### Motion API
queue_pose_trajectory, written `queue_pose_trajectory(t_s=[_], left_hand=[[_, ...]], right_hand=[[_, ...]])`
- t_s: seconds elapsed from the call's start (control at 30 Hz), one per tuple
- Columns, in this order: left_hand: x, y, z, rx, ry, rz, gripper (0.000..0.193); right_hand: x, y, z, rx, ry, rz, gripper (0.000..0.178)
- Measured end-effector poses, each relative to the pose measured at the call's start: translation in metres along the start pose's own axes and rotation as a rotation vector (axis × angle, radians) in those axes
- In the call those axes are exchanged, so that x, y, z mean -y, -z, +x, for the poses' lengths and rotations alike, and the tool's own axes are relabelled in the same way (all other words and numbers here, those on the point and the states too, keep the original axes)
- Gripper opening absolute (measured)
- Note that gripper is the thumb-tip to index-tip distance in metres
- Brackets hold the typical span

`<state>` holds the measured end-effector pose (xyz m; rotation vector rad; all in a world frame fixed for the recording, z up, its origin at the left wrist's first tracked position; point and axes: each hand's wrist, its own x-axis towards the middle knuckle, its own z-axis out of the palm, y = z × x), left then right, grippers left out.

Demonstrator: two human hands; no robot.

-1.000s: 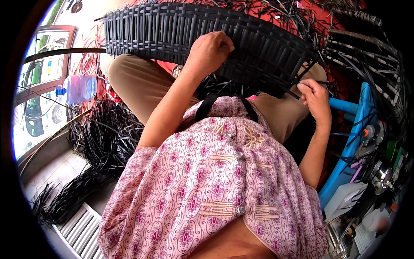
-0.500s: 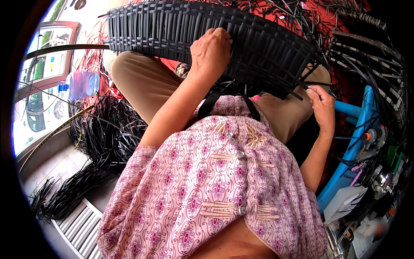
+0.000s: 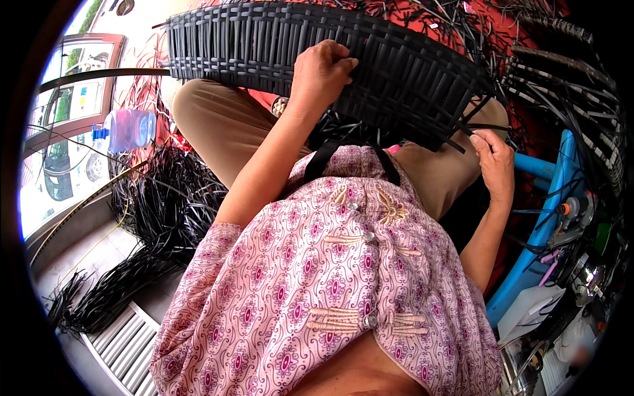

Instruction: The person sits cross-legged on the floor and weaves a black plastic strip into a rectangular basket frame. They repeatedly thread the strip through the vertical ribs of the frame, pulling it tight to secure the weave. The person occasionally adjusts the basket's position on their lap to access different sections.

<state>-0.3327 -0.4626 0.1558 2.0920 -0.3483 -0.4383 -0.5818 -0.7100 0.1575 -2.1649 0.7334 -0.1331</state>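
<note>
Across my lap and knees lies a curved panel [image 3: 251, 43] woven from flat black strips, its long side running left to right. My left hand [image 3: 321, 74] is closed over the middle of the panel, thumb out to the right and fingers curled in. Whatever sits between those fingers is hidden. Beside the panel's lower right corner, my right hand [image 3: 495, 162] pinches a black strip [image 3: 470, 129] between thumb and forefinger. Other loose strip ends [image 3: 454, 145] stick out of that corner.
A heap of black strips [image 3: 165, 191] lies on the left, near a clear water jug [image 3: 131, 130] by a glass door. To the right stand a blue frame [image 3: 538, 231] with tools around it and a partly woven frame [image 3: 568, 86]. Strip scraps litter the red floor [image 3: 456, 13].
My left hand has shifted slightly left and up on the panel, and its thumb now stands apart from the knuckles. My right hand stays nearly where it was.
</note>
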Motion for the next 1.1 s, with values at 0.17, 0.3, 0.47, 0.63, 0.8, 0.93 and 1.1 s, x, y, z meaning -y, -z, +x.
queue_pose_trajectory(t_s=[0.17,0.3,0.47,0.63,0.8,0.93,1.1], left_hand=[[0.003,0.0,0.004,-0.045,-0.115,0.134,0.035],[0.01,-0.001,0.005,-0.088,-0.196,0.137,0.035],[0.012,-0.004,0.01,-0.077,-0.123,0.226,0.039],[0.014,-0.005,0.007,-0.12,-0.187,0.2,0.042],[0.011,0.008,0.001,-0.042,-0.088,0.049,0.032],[0.012,0.019,0.0,-0.066,-0.035,-0.063,0.022],[0.019,0.025,0.001,-0.166,-0.024,-0.108,0.02]], right_hand=[[0.001,0.0,0.0,-0.006,0.015,-0.036,0.018],[-0.002,-0.001,0.001,-0.015,0.017,-0.058,0.018],[-0.004,-0.002,0.001,-0.024,0.039,-0.085,0.02],[0.001,-0.002,-0.001,-0.028,0.038,-0.12,0.02],[0.01,-0.008,0.004,-0.01,0.01,-0.125,0.02],[0.015,-0.02,0.009,-0.026,0.1,-0.083,0.021],[0.02,-0.02,0.007,0.037,-0.097,0.017,0.023]])
